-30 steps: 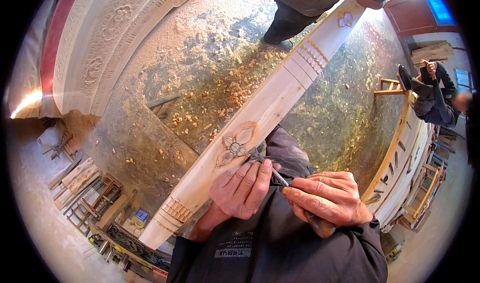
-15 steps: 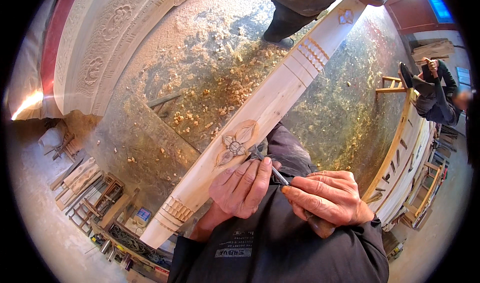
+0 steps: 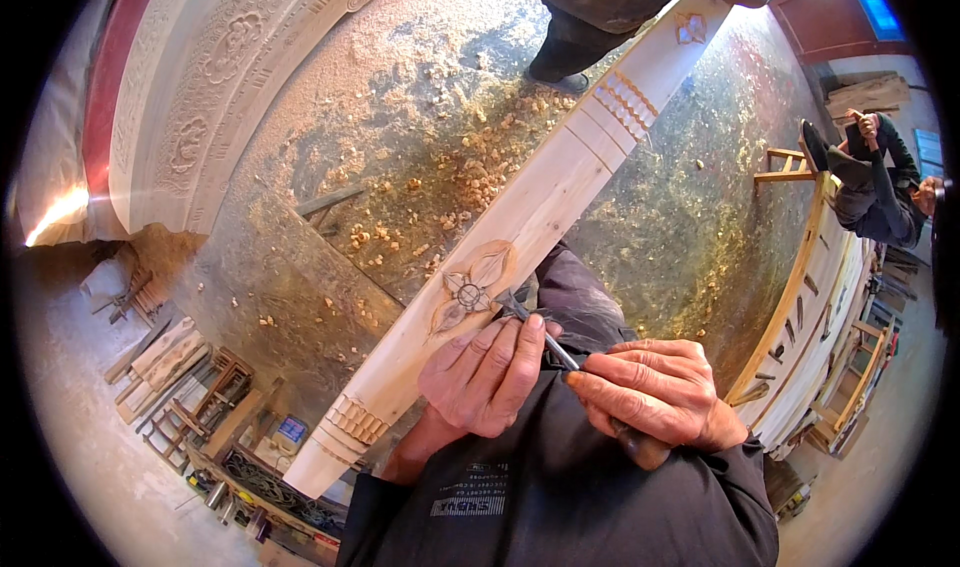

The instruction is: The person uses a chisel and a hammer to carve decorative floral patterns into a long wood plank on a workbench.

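A long pale wooden plank (image 3: 545, 207) runs diagonally across my lap, with a carved four-petal flower (image 3: 470, 292) and carved bands near both ends. My left hand (image 3: 485, 372) is closed around the front part of a metal chisel (image 3: 558, 349), fingertips at the plank's near edge. The chisel's tip meets the plank just right of the flower's centre. My right hand (image 3: 650, 395) grips the chisel farther back, thumb and fingers wrapped over it; most of the handle is hidden in that hand.
Another person's legs (image 3: 570, 27) stand at the plank's far end. A seated person (image 3: 880, 197) is at the right beside a bench with tools (image 3: 785, 327). A carved panel (image 3: 210, 117) lies upper left; wood pieces (image 3: 165, 357) are stacked lower left. Shavings cover the floor.
Both my hands and the chisel stay almost in the same place. The seated person at the right has shifted slightly, hands a little lower and more to the right.
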`<state>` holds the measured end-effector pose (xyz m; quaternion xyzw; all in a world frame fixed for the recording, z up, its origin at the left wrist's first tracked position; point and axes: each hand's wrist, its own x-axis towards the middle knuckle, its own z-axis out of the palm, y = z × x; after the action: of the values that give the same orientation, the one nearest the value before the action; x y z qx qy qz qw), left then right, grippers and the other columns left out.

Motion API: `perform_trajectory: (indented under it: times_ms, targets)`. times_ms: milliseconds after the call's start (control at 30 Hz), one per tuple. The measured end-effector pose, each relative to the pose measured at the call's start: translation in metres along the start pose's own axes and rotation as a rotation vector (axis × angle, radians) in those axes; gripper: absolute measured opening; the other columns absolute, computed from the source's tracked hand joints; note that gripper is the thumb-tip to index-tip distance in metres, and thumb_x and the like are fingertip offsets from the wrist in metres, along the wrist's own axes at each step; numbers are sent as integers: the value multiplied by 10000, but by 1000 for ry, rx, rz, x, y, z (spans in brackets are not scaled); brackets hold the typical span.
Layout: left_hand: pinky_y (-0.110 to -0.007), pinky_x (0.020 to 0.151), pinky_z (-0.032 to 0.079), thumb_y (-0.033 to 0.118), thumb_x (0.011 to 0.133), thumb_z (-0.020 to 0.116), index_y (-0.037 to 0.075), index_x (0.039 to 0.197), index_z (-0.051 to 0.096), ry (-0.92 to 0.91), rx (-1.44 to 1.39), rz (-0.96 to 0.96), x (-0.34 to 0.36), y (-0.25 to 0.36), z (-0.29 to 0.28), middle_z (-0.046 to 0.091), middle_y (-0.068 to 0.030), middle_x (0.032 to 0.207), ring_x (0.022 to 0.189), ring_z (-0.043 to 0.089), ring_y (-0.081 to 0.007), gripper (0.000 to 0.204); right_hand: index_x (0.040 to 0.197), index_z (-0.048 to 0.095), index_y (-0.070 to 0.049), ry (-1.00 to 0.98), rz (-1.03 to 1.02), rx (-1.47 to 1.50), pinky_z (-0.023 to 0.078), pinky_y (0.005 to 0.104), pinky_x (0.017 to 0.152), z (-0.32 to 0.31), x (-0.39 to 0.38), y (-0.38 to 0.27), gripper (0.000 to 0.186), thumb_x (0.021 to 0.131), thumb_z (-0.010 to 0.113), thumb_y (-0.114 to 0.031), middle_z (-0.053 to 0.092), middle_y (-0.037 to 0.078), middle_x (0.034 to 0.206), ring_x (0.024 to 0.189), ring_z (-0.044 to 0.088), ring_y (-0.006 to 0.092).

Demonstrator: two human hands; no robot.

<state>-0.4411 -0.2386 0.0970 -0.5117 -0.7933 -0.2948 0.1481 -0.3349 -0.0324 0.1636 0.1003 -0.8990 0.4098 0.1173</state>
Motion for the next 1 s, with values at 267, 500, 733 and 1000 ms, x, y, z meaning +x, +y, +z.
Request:
perform_trajectory:
  times_ms: [267,500,733,1000]
  targets:
    - [-250,710,577,185,974,853,2,1131,777,9,-2,10,-1,-1,0,792,-65,930,853,782,-149,253,1038,811,6,2,36,1,688,385,781,-1,4,-8,220,822,775,-15,781,135,906,793,804,252]
    - [-254,705,577,180,968,855,6,1120,782,-2,-24,-9,0,0,-1,796,-71,939,856,786,-159,243,1036,805,15,3,30,9,689,388,787,0,1,-5,214,828,765,-17,779,141,907,788,799,250]
    - [-260,700,564,167,953,860,20,1126,783,-51,-16,-12,-1,0,-5,789,-62,962,865,776,-157,240,1031,797,33,48,-20,2,685,378,780,7,-5,-2,187,854,749,-8,765,133,892,788,795,249]
    - [-267,677,550,157,952,853,11,1158,775,-51,-33,-36,-1,3,-6,780,-60,961,850,766,-154,265,1025,793,41,105,-66,-15,685,373,769,18,-13,3,169,863,757,7,758,132,879,774,787,247]
